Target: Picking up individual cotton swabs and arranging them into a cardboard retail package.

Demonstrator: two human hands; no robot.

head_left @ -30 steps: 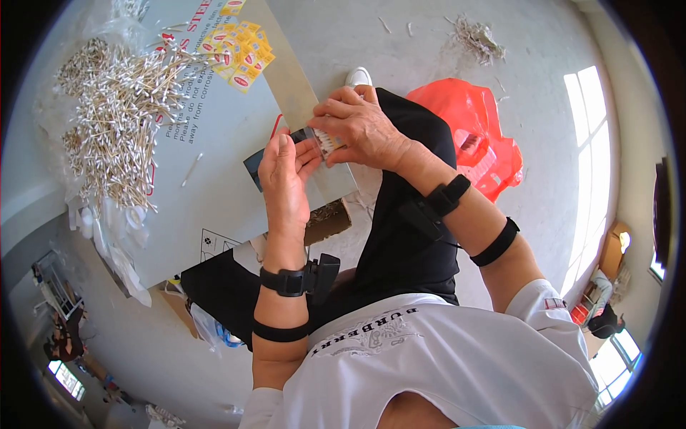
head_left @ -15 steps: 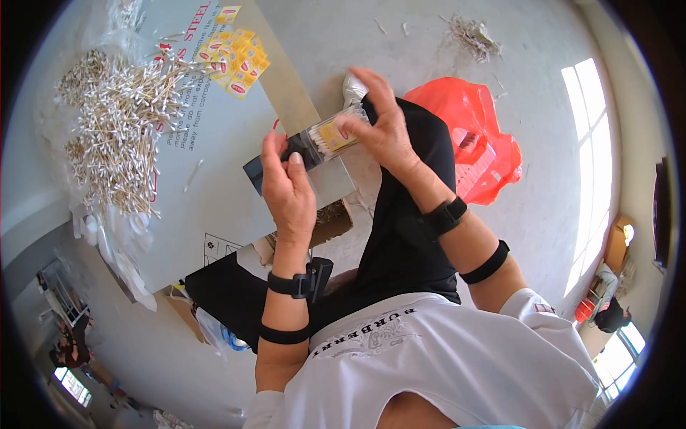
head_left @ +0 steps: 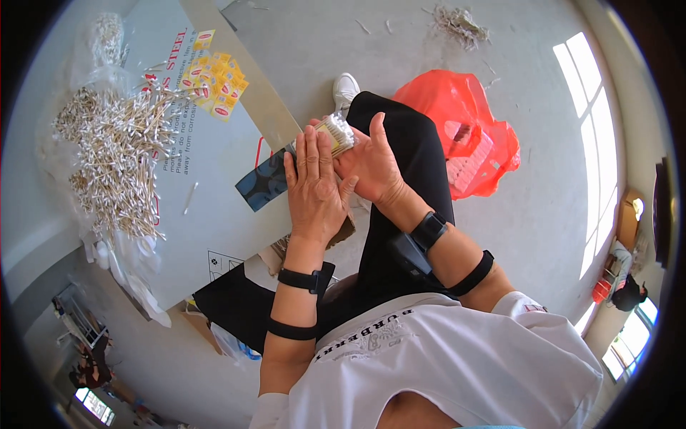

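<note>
A clear pack of white-tipped cotton swabs (head_left: 337, 136) with a yellow label sits between my two hands, its swab heads showing at the upper end. My left hand (head_left: 314, 189) lies flat across it, palm down, fingers straight. Under the pack is my right hand (head_left: 375, 168), palm turned up and thumb spread out; its fingers are partly hidden behind the pack. Beside my left fingers a dark glossy strip (head_left: 261, 184) lies at the table's edge. A large heap of loose cotton swabs (head_left: 118, 157) covers the left of the table (head_left: 229, 168).
Yellow printed labels (head_left: 218, 82) lie beyond the heap, and a single swab (head_left: 191, 198) lies apart. A cardboard box (head_left: 344, 232) stands below the table edge. On the floor are a red plastic bag (head_left: 464, 121) and a tangled pale scrap pile (head_left: 461, 27).
My right hand has turned from above the pack to palm up beneath it. The left hand has swung over onto the pack and flattened. The pack now stands with its swab heads showing.
</note>
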